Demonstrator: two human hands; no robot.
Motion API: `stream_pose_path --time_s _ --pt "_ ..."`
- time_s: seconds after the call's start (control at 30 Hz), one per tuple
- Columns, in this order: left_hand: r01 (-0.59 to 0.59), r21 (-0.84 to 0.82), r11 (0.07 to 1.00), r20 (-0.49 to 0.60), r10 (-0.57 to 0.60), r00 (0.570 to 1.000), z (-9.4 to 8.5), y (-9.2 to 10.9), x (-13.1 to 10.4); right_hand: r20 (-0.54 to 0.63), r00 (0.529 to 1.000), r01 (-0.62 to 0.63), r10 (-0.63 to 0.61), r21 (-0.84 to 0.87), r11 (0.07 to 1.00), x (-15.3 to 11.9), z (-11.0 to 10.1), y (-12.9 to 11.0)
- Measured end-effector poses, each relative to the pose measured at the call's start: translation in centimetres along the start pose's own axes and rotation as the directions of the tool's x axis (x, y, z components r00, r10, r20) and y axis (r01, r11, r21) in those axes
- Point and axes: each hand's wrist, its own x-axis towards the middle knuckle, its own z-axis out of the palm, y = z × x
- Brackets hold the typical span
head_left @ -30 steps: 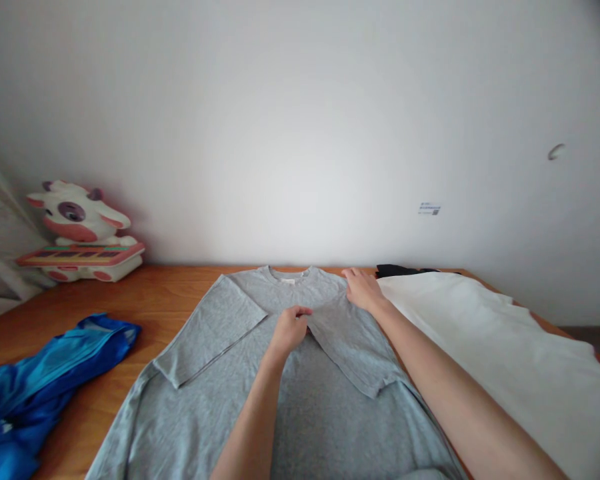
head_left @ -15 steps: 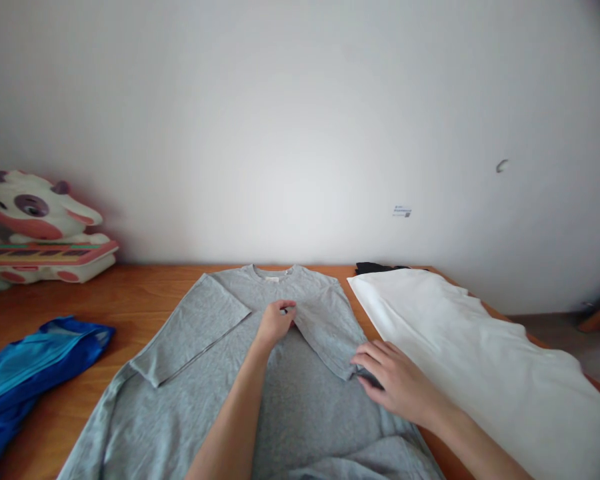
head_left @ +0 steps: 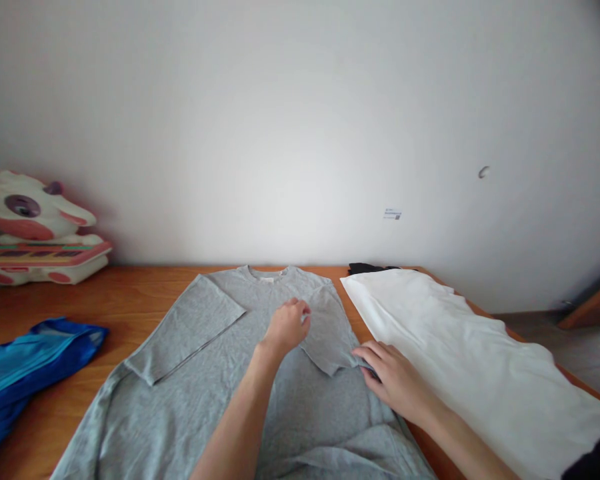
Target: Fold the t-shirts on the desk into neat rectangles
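A grey T-shirt (head_left: 230,373) lies spread on the wooden table, its collar toward the wall. The left sleeve is folded inward over the body, and the right sleeve also slants in across the chest. My left hand (head_left: 286,327) hovers over the chest near the right sleeve, fingers loosely bent, with no cloth visible in them. At the shirt's right side, my right hand (head_left: 387,373) pinches grey cloth by the sleeve hem between thumb and fingers. Loose folds bunch up at the lower right of the shirt.
White cloth (head_left: 455,360) covers the table's right side, with a black item (head_left: 367,268) behind it. Blue clothing (head_left: 40,367) lies at the left. A cow-shaped toy keyboard (head_left: 40,233) stands in the back left corner, against the wall (head_left: 260,133).
My left hand has let go of the sleeve edge and moved slightly right. My right hand now grips cloth at the sleeve's outer end. The view has shifted a little to the right.
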Motion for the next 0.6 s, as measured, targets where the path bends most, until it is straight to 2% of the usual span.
stream_pose_path --time_s 0.07,0.13,0.2,0.23,0.3,0.37,0.53,0.6 --pt "-0.146 -0.011 0.989 0.186 0.145 0.972 0.3 1.9 -0.5 -0.004 0.999 -0.046 0.046 -0.042 0.998 0.1 0.4 0.0" --pt "-0.285 -0.018 0.958 0.372 0.271 0.888 0.9 3.4 -1.1 -0.011 0.994 -0.112 0.112 -0.061 0.992 0.1 0.7 -0.1" --pt "-0.373 0.001 0.928 0.473 0.328 0.818 1.3 4.5 -1.5 -0.011 0.984 -0.177 0.177 -0.059 0.982 0.2 1.0 -0.3" --pt "-0.389 0.020 0.921 0.484 0.331 0.810 1.4 4.8 -1.7 -0.008 0.980 -0.201 0.201 -0.049 0.978 0.2 1.1 -0.4" --pt "-0.387 0.054 0.921 0.455 0.322 0.830 1.4 5.1 -1.8 -0.020 0.972 -0.235 0.235 -0.011 0.972 0.2 1.3 -0.5" --pt "-0.390 0.054 0.919 0.446 0.327 0.833 1.1 5.1 -1.8 -0.048 0.965 -0.255 0.257 0.035 0.966 0.1 1.4 -0.5" --pt "-0.374 -0.044 0.926 0.510 0.343 0.789 0.6 5.1 -1.8 -0.015 0.977 -0.211 0.212 0.047 0.976 -0.2 0.7 -0.1" --pt "-0.362 -0.049 0.931 0.461 0.343 0.819 1.1 5.0 -1.7 -0.019 0.978 -0.204 0.206 0.067 0.977 0.0 0.5 0.3"
